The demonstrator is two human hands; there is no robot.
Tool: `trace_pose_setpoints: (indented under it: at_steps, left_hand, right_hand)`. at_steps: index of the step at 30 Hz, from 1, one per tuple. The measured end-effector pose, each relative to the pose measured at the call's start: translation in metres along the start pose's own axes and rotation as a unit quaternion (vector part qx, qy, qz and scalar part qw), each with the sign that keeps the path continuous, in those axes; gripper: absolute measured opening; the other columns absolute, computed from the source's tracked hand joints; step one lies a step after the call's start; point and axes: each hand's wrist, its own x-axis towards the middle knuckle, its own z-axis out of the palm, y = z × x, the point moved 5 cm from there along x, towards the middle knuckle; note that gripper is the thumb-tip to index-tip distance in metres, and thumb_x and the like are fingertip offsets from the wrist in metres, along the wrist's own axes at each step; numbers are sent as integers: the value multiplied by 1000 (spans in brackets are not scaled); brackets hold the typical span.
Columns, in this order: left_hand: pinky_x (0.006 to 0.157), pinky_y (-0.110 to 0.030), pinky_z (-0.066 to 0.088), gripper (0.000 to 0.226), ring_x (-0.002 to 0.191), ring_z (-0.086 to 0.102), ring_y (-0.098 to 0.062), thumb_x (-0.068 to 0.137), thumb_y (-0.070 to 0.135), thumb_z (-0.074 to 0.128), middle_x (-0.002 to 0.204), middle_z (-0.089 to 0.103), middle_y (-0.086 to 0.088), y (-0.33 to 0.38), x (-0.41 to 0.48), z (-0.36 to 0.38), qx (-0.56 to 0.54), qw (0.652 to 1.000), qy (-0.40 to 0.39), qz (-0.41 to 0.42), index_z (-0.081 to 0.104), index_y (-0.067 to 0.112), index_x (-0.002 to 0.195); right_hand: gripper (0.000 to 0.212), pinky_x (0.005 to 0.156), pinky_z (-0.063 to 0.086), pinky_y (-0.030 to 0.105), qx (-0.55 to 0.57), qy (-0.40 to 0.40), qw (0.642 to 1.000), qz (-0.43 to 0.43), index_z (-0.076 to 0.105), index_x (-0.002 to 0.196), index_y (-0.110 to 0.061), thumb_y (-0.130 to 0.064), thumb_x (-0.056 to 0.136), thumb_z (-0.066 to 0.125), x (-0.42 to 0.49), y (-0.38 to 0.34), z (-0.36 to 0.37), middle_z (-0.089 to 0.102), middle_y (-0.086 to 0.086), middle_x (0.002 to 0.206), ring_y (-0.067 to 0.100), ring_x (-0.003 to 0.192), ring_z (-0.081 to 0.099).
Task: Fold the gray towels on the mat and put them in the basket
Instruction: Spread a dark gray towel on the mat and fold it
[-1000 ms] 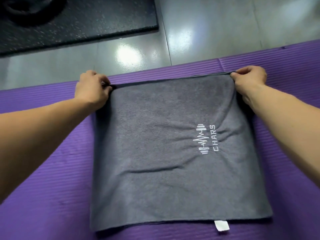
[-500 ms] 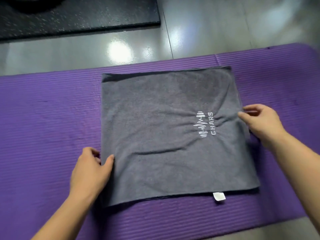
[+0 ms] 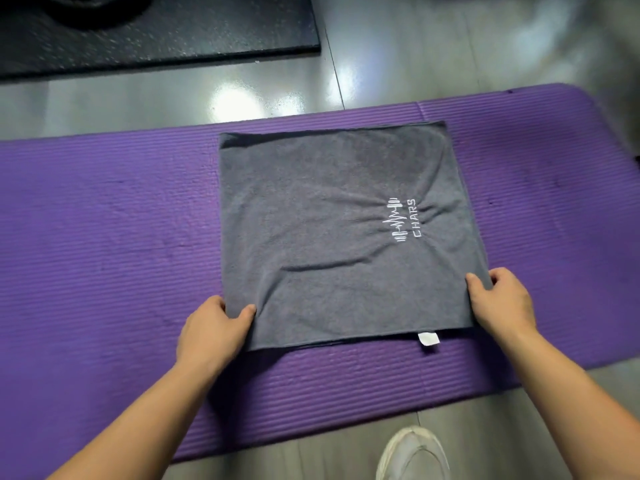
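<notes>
Both left hand (image 3: 214,332) and right hand (image 3: 502,303) pinch near corners of the squarish gray towel (image 3: 329,237), tag (image 3: 428,338) nearest.

Towel (image 3: 332,237) on mat (image 3: 104,254), tag (image 3: 428,338) at near edge, shoe (image 3: 412,455) nearer

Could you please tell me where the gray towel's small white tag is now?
In the head view, the white tag sticks out from the near edge of the gray towel onto the purple mat, just left of the right hand.
</notes>
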Motion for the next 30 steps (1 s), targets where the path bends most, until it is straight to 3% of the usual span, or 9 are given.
trace_pose_setpoints:
  at_steps: [4, 11, 15, 17, 19, 21, 23, 26, 30]
  left_hand:
    - [70, -39, 47, 36, 86, 65, -34, 93, 48, 63, 83, 71, -6, -7, -2, -4, -54, 998, -5, -10, 63, 14, 80]
    - [60, -37, 44, 41, 58, 62, -26, 90, 41, 72, 63, 62, -8, -19, -25, -4, -150, 986, 69, -20, 47, 11, 79]
    - [69, -42, 48, 36, 78, 63, -33, 91, 49, 68, 73, 62, 0, -22, -32, 1, -101, 993, 62, -10, 52, 16, 87]
    - [70, -42, 48, 37, 82, 63, -33, 91, 53, 66, 75, 64, 1, -23, -33, 2, -83, 994, 66, -3, 53, 19, 86]
    - [69, -41, 48, 35, 79, 62, -30, 90, 51, 68, 73, 65, 2, -25, -32, 1, -94, 993, 74, -6, 54, 20, 84]
    - [67, -39, 46, 32, 73, 62, -24, 87, 46, 73, 68, 63, 3, -26, -32, -1, -127, 989, 77, -20, 54, 21, 82]
    - [61, -36, 41, 32, 67, 61, -19, 84, 43, 77, 64, 61, 4, -27, -34, 0, -151, 986, 70, -29, 54, 21, 82]
    - [57, -33, 39, 32, 62, 59, -13, 80, 39, 81, 63, 60, 7, -28, -38, 2, -164, 985, 41, -35, 53, 23, 84]
    - [61, -32, 46, 31, 62, 62, -8, 78, 37, 83, 67, 65, 5, -37, -36, 7, -190, 980, 18, -59, 55, 29, 86]
  right_hand:
    - [26, 77, 42, 44, -5, 12, 1000, -28, 54, 95, -8, -33, 100, 54, -4, -2, 2, 66, 24, 102, 45, 98, 61]
    - [31, 80, 49, 50, -74, 22, 997, -27, 53, 105, -14, -43, 102, 47, -6, 1, 2, 67, 24, 103, 46, 97, 62]
    - [29, 82, 45, 49, -52, 17, 998, 13, 53, 110, -10, -38, 101, 51, -7, 5, -1, 65, 24, 110, 45, 103, 60]
    - [31, 93, 42, 51, -37, 23, 999, 28, 54, 115, -8, -31, 95, 60, -4, -4, -6, 59, 26, 122, 45, 113, 55]
    - [40, 99, 37, 54, -97, 72, 991, -57, 56, 121, -6, -27, 89, 68, -3, -40, -13, 53, 27, 126, 46, 120, 48]
    - [39, 95, 38, 54, -119, 90, 966, -211, 60, 121, -7, -26, 88, 70, -8, -100, -7, 57, 24, 121, 45, 115, 49]
    - [29, 91, 42, 46, -105, 7, 935, -340, 65, 114, -11, -28, 91, 66, -13, -166, 16, 63, 13, 109, 39, 107, 56]
    - [17, 85, 40, 27, -73, -171, 886, -426, 69, 107, -18, -28, 96, 61, -22, -260, 60, 62, -2, 101, 17, 93, 56]
    - [19, 90, 48, 30, -57, -210, 854, -473, 71, 109, -18, -27, 97, 60, -16, -367, 110, 70, 2, 112, 20, 103, 63]
